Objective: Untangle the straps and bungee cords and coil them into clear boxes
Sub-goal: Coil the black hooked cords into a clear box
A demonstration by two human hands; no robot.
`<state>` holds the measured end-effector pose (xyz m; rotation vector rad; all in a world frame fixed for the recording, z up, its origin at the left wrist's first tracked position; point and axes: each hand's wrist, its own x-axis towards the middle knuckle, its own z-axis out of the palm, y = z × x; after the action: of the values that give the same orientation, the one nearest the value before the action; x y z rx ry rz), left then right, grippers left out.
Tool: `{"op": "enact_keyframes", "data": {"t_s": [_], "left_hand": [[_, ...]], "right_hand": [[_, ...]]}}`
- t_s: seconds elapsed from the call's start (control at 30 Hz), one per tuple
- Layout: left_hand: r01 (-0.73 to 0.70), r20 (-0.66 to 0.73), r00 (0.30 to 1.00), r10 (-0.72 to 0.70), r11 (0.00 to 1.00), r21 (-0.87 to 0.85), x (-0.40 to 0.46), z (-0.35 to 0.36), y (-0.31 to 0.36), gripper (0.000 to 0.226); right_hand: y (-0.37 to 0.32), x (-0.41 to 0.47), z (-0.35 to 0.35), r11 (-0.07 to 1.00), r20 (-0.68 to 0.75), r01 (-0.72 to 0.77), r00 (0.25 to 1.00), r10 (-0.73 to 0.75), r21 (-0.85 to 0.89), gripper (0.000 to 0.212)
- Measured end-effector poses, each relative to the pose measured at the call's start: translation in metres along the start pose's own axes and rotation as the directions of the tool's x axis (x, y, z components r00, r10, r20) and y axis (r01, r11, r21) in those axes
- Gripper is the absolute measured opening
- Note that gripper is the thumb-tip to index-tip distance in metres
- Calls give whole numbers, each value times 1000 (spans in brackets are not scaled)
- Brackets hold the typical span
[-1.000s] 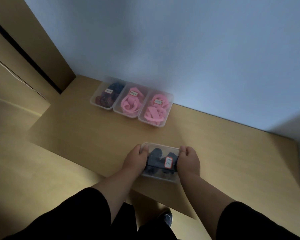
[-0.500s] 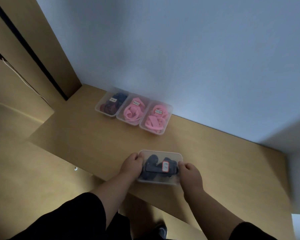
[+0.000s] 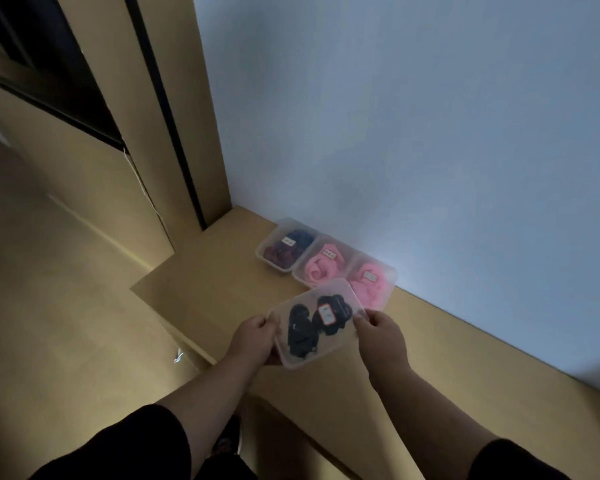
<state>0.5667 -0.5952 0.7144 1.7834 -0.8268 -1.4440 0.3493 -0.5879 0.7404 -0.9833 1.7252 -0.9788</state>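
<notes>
Both hands hold a clear box (image 3: 317,325) of black cords (image 3: 305,329) tilted above the bench (image 3: 465,358), left hand (image 3: 253,339) grasping its left end, right hand (image 3: 381,336) its right. Three filled boxes (image 3: 326,259) line the bench's far edge against the wall.

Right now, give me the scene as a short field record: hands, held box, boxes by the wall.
left hand: grips left end of held box
right hand: grips right end of held box
held box: clear, lidded, labelled, dark straps inside
row by wall: dark-strap box, pink box, second pink box
surface: wooden ledge
</notes>
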Motion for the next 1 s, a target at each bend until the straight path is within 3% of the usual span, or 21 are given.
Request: {"op": "enact_keyframes", "data": {"t_s": [0.23, 0.4, 0.53, 0.77, 1.0], "left_hand": [[31, -68, 997, -42, 988, -151, 33, -68, 20, 40], [-11, -145, 989, -7, 993, -117, 71, -119, 45, 35], [-7, -131, 991, -11, 991, -137, 110, -153, 65, 31], [22, -97, 995, -39, 986, -165, 183, -187, 89, 22], [61, -50, 996, -71, 982, -177, 233, -180, 101, 21]], "right_hand": [[-63, 27, 88, 992, 92, -33, 996, 22, 124, 8], [-91, 50, 165, 972, 131, -116, 987, 90, 203, 9], [-107, 71, 220, 954, 184, -194, 971, 154, 227, 14], [-126, 111, 286, 963, 144, -237, 965, 219, 126, 12], [-124, 146, 306, 971, 28, -237, 971, 238, -43, 12]]}}
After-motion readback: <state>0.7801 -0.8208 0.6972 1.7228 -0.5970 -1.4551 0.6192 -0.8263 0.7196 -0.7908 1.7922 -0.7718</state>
